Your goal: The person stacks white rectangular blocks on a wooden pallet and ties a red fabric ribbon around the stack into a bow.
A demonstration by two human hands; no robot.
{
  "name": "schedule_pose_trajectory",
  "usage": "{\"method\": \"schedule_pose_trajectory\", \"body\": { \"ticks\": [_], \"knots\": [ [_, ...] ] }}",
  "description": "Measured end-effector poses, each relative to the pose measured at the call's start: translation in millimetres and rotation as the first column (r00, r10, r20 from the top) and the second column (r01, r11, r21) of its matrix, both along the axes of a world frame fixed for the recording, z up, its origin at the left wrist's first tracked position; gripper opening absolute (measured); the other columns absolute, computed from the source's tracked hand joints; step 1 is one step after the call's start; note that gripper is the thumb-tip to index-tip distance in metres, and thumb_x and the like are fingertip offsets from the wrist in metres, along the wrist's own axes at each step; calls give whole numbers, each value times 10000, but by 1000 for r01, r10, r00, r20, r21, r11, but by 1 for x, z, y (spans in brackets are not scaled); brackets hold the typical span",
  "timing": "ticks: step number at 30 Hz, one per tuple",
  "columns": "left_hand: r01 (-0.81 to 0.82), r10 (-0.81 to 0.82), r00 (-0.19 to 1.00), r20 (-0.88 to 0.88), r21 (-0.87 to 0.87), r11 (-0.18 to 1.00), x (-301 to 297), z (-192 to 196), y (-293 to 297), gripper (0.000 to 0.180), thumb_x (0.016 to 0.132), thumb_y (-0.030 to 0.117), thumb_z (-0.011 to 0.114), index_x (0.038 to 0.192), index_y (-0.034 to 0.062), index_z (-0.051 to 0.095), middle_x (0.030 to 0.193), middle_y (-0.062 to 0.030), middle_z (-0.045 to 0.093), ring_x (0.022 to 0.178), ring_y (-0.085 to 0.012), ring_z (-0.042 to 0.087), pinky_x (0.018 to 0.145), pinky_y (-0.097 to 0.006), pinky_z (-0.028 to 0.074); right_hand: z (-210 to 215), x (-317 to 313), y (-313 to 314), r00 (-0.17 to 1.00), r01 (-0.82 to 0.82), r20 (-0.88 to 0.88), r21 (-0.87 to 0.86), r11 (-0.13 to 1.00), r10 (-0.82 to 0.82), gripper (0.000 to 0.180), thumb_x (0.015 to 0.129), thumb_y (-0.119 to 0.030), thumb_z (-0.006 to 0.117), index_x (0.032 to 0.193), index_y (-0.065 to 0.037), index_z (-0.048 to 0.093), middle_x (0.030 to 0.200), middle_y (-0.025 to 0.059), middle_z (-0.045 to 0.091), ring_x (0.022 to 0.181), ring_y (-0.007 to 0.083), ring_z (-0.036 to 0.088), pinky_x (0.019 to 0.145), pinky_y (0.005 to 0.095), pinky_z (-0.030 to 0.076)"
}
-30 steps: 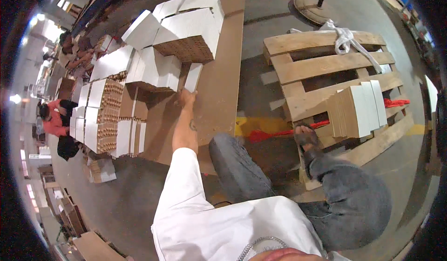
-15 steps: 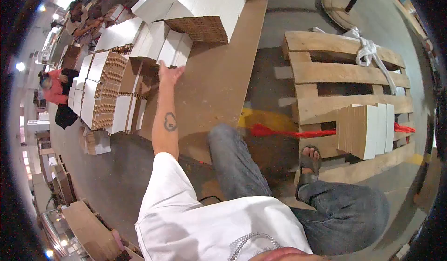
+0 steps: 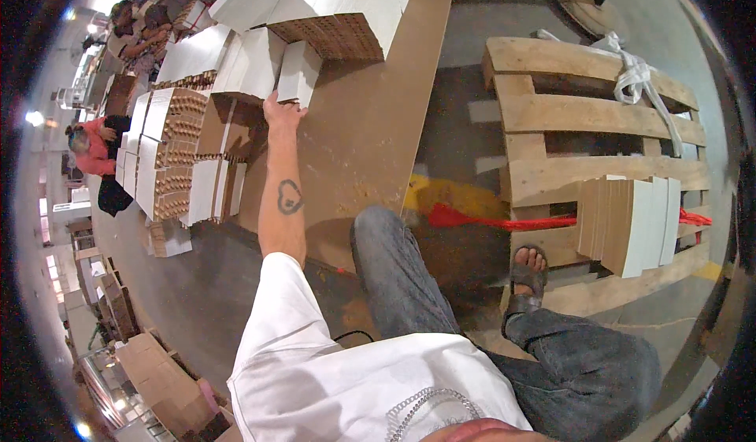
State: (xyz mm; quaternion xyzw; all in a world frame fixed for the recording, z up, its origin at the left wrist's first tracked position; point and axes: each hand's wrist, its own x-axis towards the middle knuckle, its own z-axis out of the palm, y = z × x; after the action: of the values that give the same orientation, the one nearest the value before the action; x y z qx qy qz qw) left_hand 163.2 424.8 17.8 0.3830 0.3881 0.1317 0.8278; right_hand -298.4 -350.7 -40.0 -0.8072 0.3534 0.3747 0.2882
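Since half a second ago, the person's left hand [image 3: 282,114] has been stretching farther along the brown cardboard sheet [image 3: 370,127] and is now reaching the near edge of a white-faced block of stacked corrugated pieces [image 3: 299,72], lying at about eleven o'clock from the picture's centre. Its fingers are spreading loosely and touching the block's lower edge, not yet closing around it; whether the thumb is under the block cannot be told. More white-faced blocks [image 3: 169,139] with brown honeycomb ends are lying at nine to ten o'clock of the hand, just beside it. At three o'clock, well apart, a pale wooden pallet [image 3: 583,111] is carrying an upright bundle of white and tan flat boards [image 3: 630,221], with a red strap [image 3: 504,221] lying beside it. No right hand is showing in this view.
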Motion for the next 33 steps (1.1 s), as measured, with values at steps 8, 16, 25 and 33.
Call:
{"method": "schedule_pose_trajectory", "body": {
  "ticks": [8, 16, 25, 33],
  "knots": [
    [-131, 132, 990, -57, 15, 991, 7, -34, -5, 541, 889, 270, 632, 1316, 8, 430, 1262, -261, 468, 1172, -375, 471, 939, -588, 419, -5, 5, 3, 999, -32, -5, 14, 999, 32, 428, 959, -237, 591, 1305, 1, 502, 1129, 152, 637, 1027, 201, 626, 837, 335, 520],
    [-115, 125, 986, 108, -92, 989, 7, -38, 25, 283, 899, 125, 651, 1102, -31, 532, 1038, -160, 544, 929, -293, 561, 805, -441, 559, 36, 65, 26, 969, -168, 206, 140, 976, 137, 424, 961, -231, 587, 1303, 4, 500, 1132, 154, 637, 1031, 204, 625, 833, 337, 524],
    [208, -203, 978, 47, -126, 970, -165, 23, -237, 322, 910, 72, 622, 1196, -41, 527, 1200, -150, 587, 1050, -273, 603, 902, -413, 550, 152, 269, 158, 930, -336, 354, 716, 612, 97, 516, 952, -257, 606, 1336, 53, 457, 1300, 150, 575, 1183, 215, 569, 990, 323, 456],
    [544, -552, 834, -4, -164, 823, -223, 20, -387, 415, 884, 57, 653, 1264, -20, 504, 1203, -100, 599, 1090, -222, 589, 961, -356, 489, 82, 314, 199, 853, 124, 71, 935, 333, -517, 669, 739, -265, 838, 1258, 22, 526, 1193, 124, 607, 1109, 224, 579, 956, 358, 454]
  ]
}}
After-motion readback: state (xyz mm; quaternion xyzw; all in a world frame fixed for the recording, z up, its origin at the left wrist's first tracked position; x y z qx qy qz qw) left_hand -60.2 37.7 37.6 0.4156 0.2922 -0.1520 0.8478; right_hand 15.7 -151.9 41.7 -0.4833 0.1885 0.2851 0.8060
